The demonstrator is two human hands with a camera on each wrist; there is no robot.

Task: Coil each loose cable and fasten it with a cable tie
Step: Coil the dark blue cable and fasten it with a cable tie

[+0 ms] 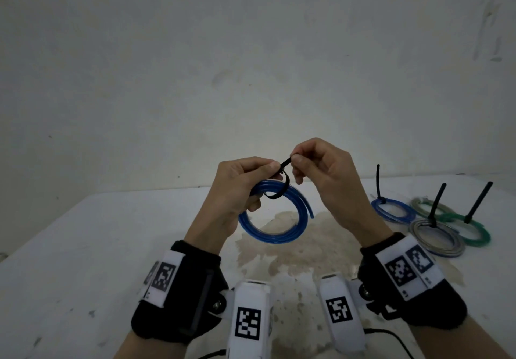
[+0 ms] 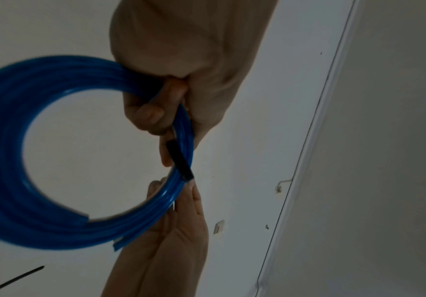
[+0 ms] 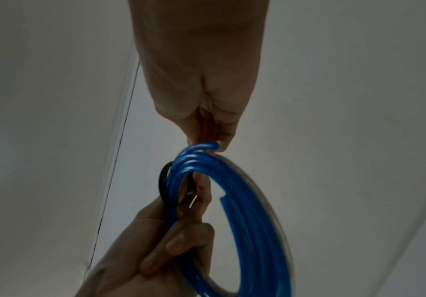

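A coiled blue cable (image 1: 275, 230) hangs in the air above the white table (image 1: 83, 247). My left hand (image 1: 245, 182) grips the coil at its top, fingers curled round the strands (image 2: 153, 116). A black cable tie (image 1: 279, 188) loops loosely around the coil there. My right hand (image 1: 315, 168) pinches the tie's tail (image 1: 286, 161) between thumb and forefinger, just right of my left thumb. From the right wrist the tie (image 3: 164, 186) shows as a wide black ring around the blue strands (image 3: 244, 221). The coil (image 2: 16, 201) has two cut ends showing in the left wrist view.
At the right of the table lie several finished coils: a blue one (image 1: 392, 210), a grey one (image 1: 437, 237), a green one (image 1: 474, 233) and a pale one (image 1: 427, 205), each with a black tie tail standing up. A brown stain (image 1: 301, 241) marks the table below my hands.
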